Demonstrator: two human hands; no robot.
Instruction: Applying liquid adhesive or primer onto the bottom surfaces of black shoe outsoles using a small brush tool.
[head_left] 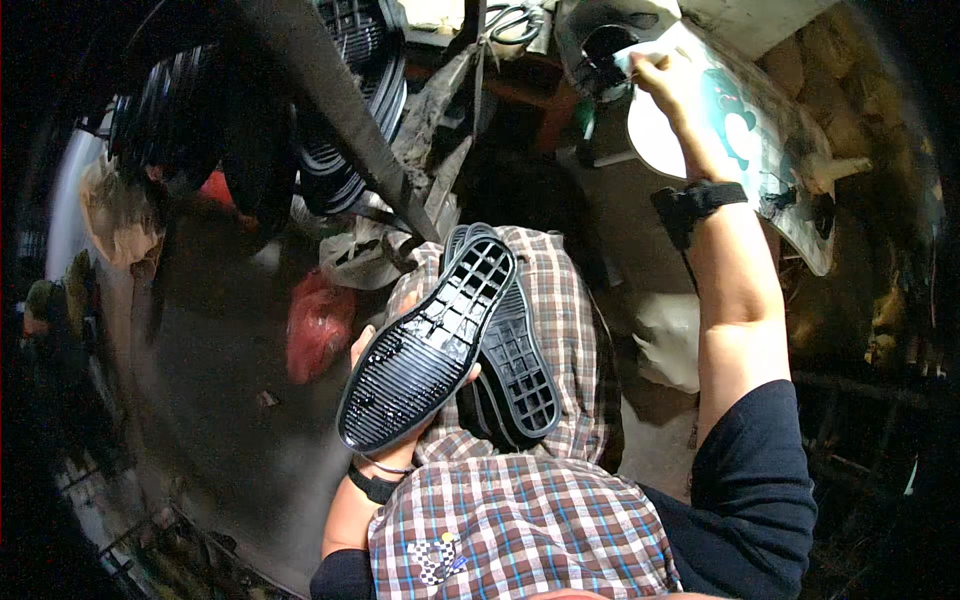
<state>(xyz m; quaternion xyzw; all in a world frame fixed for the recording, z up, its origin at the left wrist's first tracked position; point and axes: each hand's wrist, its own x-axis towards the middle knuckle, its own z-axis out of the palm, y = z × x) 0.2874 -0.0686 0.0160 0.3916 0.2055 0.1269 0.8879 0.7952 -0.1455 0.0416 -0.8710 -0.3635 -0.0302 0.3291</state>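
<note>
In my left hand (396,453) lies a black shoe sole (425,345), held over my lap with its inner side up. Its hollow grid at one end shines as if wet, and fine ribs cover the other end. My fingers wrap round its edges from below. Under it, more black soles (522,372) rest on the checked cloth (572,330) over my lap. My right hand (655,72) is stretched far forward to the right, beside the dark mouth of a round container (607,48). Its fingers are pinched together, and what they hold is too unclear to name.
A white board with a green figure (735,115) sits under my right forearm. Stacked black soles (365,75) stand at the far left, behind a dark slanting strap (335,100). A red plastic bag (320,322) lies left of my lap, a white bag (668,342) right of it.
</note>
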